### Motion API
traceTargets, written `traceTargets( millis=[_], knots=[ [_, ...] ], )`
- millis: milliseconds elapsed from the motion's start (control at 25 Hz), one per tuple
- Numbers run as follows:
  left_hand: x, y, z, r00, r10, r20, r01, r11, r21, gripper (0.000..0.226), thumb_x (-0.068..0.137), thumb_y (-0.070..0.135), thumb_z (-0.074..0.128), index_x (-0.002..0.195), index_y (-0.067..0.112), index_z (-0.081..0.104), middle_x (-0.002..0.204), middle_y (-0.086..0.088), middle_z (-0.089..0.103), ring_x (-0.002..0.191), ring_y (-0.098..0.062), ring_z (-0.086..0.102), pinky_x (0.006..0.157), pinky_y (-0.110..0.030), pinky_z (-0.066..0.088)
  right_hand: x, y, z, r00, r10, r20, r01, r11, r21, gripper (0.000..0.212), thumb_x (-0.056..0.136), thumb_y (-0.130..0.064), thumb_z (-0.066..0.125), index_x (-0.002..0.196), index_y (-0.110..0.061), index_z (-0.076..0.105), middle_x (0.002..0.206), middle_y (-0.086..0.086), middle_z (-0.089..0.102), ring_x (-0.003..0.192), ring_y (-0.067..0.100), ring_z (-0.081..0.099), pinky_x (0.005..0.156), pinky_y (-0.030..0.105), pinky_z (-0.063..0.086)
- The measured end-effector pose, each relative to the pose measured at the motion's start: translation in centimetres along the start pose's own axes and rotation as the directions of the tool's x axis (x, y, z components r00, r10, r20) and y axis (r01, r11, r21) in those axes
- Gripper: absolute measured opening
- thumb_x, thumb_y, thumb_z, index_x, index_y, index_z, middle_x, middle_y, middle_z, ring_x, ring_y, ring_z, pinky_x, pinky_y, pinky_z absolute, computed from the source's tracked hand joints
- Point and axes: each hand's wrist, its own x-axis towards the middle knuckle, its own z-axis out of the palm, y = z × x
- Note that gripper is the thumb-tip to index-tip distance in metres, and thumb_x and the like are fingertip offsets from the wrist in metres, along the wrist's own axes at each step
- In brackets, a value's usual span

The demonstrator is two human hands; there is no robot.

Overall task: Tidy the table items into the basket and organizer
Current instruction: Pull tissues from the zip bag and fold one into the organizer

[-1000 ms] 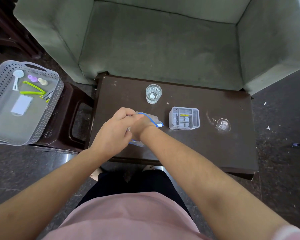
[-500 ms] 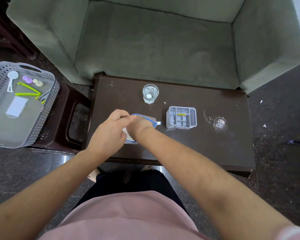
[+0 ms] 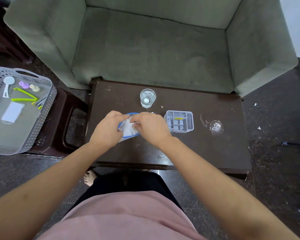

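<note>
Blue-edged clear pouch at frame centre, on dark bench; left hand and right hand fingers both pinching it. Step, likely: folding pouch small. Next: carry to basket, far left, or organizer, just right.

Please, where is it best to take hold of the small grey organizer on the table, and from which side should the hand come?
Grip the grey organizer by its two outer side walls, coming down from above. It stands upright with its open top up, and the inner dividers leave little room for fingers inside. The table to its right looks free, while the right hand is busy close on its left, so approaching from the right seems easier.
</note>
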Motion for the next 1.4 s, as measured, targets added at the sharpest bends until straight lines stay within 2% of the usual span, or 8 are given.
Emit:
traceTargets(
  millis=[280,480,800,920,1080,1200,1280,1400],
  knots=[
    [0.8,0.5,-0.3,0.994,-0.046,0.098,0.049,0.998,-0.028,0.047,0.074,-0.005,0.056,0.117,0.014,0.061,0.115,-0.007,0.052,0.096,-0.025,0.057,0.086,-0.037,0.048,0.3,2.2,0.1,0.995,0.074,-0.065,-0.040,0.909,0.415,0.014,0.092,-0.014,0.049,0.100,-0.021,0.058,0.100,-0.001,0.063,0.091,0.022,0.057,0.083,0.042,0.048],
    [1.0,0.8,-0.4,0.986,-0.127,0.109,0.143,0.978,-0.154,0.019,0.075,-0.004,0.057,0.094,0.000,0.062,0.104,-0.013,0.058,0.093,-0.031,0.060,0.081,-0.045,0.052,0.6,3.2,-0.1,0.989,0.106,-0.104,-0.012,0.753,0.658,0.014,0.092,-0.011,0.051,0.090,-0.025,0.056,0.078,-0.017,0.054,0.074,0.008,0.049,0.074,0.028,0.041],
    [5.0,-3.2,1.9,0.894,-0.304,0.328,0.399,0.875,-0.275,0.040,0.079,-0.006,0.061,0.108,0.021,0.065,0.102,-0.002,0.064,0.077,-0.014,0.057,0.056,-0.023,0.045,1.8,5.1,1.2,0.961,0.249,0.118,-0.176,0.228,0.958,0.018,0.098,-0.008,0.047,0.093,-0.021,0.059,0.086,-0.003,0.062,0.076,0.008,0.055,0.070,0.021,0.046],
    [7.6,-7.4,4.7,0.903,-0.417,0.105,0.430,0.878,-0.213,0.027,0.081,0.000,0.060,0.095,0.021,0.068,0.107,-0.008,0.067,0.089,-0.023,0.060,0.065,-0.025,0.044,3.5,6.7,5.7,0.901,0.307,0.305,-0.325,0.015,0.946,0.013,0.098,-0.014,0.047,0.095,-0.020,0.059,0.093,0.001,0.062,0.086,0.016,0.056,0.075,0.029,0.049],
    [8.0,-10.4,7.5,0.780,-0.500,-0.375,0.498,0.860,-0.109,0.027,0.092,0.022,0.043,0.104,0.013,0.066,0.126,-0.010,0.056,0.116,-0.028,0.051,0.092,-0.041,0.035,5.7,7.3,11.9,0.820,0.337,0.463,-0.420,-0.196,0.886,0.014,0.097,-0.014,0.051,0.093,-0.021,0.063,0.090,-0.001,0.068,0.086,0.019,0.061,0.071,0.028,0.051],
    [8.2,-10.9,9.4,0.845,-0.401,-0.354,0.343,0.914,-0.218,0.028,0.095,0.024,0.042,0.104,0.010,0.064,0.118,0.000,0.059,0.115,-0.020,0.049,0.094,-0.034,0.034,7.0,7.5,14.7,0.774,0.312,0.551,-0.466,-0.308,0.829,0.018,0.095,-0.008,0.051,0.091,-0.020,0.064,0.083,-0.001,0.069,0.078,0.015,0.063,0.069,0.028,0.051],
    [8.6,-11.1,10.9,0.889,-0.429,-0.163,0.311,0.824,-0.473,0.022,0.094,0.029,0.047,0.095,0.015,0.064,0.100,0.008,0.062,0.103,-0.015,0.055,0.085,-0.029,0.040,7.8,8.1,16.4,0.746,0.274,0.607,-0.500,-0.372,0.782,0.020,0.094,-0.006,0.049,0.090,-0.018,0.064,0.082,0.000,0.067,0.073,0.014,0.061,0.067,0.028,0.048],
    [9.4,-12.7,11.2,0.866,-0.411,0.284,0.422,0.295,-0.857,0.057,0.079,0.047,0.065,0.128,0.022,0.051,0.123,0.003,0.061,0.103,-0.013,0.063,0.080,-0.029,0.051,8.5,8.6,18.3,0.689,0.219,0.690,-0.575,-0.415,0.705,0.020,0.095,-0.009,0.044,0.091,-0.015,0.063,0.078,0.002,0.065,0.062,0.012,0.059,0.065,0.027,0.045]
  ],
)
